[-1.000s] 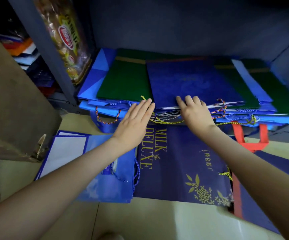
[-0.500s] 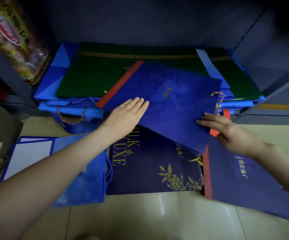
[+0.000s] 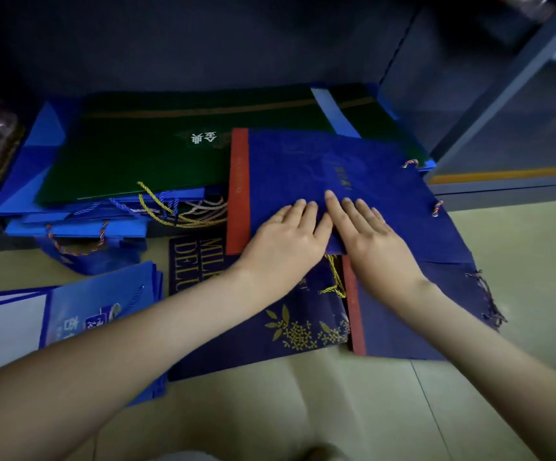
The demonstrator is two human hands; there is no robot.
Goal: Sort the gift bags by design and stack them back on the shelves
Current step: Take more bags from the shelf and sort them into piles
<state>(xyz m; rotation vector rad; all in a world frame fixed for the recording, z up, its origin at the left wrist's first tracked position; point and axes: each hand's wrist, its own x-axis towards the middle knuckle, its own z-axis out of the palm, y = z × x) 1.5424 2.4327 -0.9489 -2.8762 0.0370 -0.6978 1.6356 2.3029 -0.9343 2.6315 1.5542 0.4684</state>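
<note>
Lying alongside: green bag (image 3: 130, 154), tangled cords (image 3: 183, 212)

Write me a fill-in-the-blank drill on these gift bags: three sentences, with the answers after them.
1. The left hand and right hand lie flat on a royal blue paper gift bag whose side strip is ____.
2. The flat paper gift bag with a gold stripe beneath it is ____.
3. The dark navy paper gift bag on the floor shows leaves printed in ____.

Answers: red; green; gold.

Room above green bag (image 3: 130, 161); shelf post (image 3: 509, 84) blocks right; bare floor (image 3: 303, 410) nearside.
</note>
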